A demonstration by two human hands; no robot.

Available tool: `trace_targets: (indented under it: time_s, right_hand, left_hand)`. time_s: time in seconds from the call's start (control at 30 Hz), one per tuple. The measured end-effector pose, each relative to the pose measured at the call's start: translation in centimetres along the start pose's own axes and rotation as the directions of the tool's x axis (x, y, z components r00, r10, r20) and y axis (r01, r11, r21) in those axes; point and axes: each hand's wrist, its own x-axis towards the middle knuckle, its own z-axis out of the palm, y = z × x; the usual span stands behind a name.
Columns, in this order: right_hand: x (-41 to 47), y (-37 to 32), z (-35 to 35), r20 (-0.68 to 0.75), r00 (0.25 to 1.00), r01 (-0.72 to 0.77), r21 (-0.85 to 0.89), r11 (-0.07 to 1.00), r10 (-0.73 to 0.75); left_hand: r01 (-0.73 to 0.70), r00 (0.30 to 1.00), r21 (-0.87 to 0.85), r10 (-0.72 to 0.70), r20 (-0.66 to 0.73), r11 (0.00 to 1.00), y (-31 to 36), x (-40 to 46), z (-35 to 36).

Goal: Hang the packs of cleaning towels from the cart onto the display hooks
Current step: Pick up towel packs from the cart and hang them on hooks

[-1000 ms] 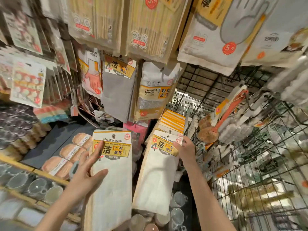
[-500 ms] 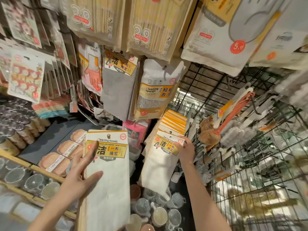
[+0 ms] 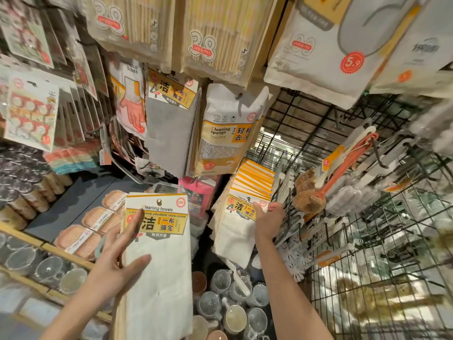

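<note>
My left hand (image 3: 115,263) is spread flat against a stack of cleaning towel packs (image 3: 159,261), thumb across the white cloth and index finger up on the yellow label. That's support, not a pinch: it keeps the stack upright with the hang hole at the top facing me. My right hand (image 3: 268,220) pinches the header card of the front pack (image 3: 241,214) in the row of towel packs (image 3: 255,179) already on the display hook, thumb on the label, fingers behind. I judge that's seating it on the hook, which is hidden behind the cards. The grid panel (image 3: 367,253) right of the row carries brushes (image 3: 311,192). Cart not in view.
</note>
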Motion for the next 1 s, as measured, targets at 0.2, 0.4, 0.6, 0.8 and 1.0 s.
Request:
trace_targets:
  time_s: [0.2, 0.4, 0.6, 0.8, 1.0]
  right_hand:
    - [0.8, -0.7, 0.9, -0.067, 0.994, -0.091, -0.088, 0.992, 0.085]
    - [1.3, -1.2, 0.5, -0.017, 0.994, -0.112, -0.120, 0.986, 0.111]
    - [0.3, -0.9, -1.6, 0.055, 0.992, -0.114, 0.042, 0.993, 0.112]
    - [-2.4, -2.3, -4.1, 0.168, 0.985, -0.072, 0.251, 0.965, 0.030]
    - [-5.8, -7.6, -5.1, 0.573, 0.814, -0.086, 0.281, 0.956, -0.095]
  left_hand:
    - [0.005, 1.000, -0.041, -0.005, 0.004, 0.999, 0.3, 0.0, 0.2]
    - [-0.010, 1.000, -0.097, 0.013, 0.028, 0.995, 0.2, 0.2, 0.4]
    - [-0.034, 0.996, -0.119, 0.043, 0.081, 0.992, 1.0, 0.5, 1.0]
    - [-0.090, 0.988, -0.172, 0.110, 0.110, 0.981, 1.6, 1.0, 2.0]
    - [-0.167, 0.971, -0.192, 0.196, 0.140, 0.967, 1.6, 1.5, 3.3]
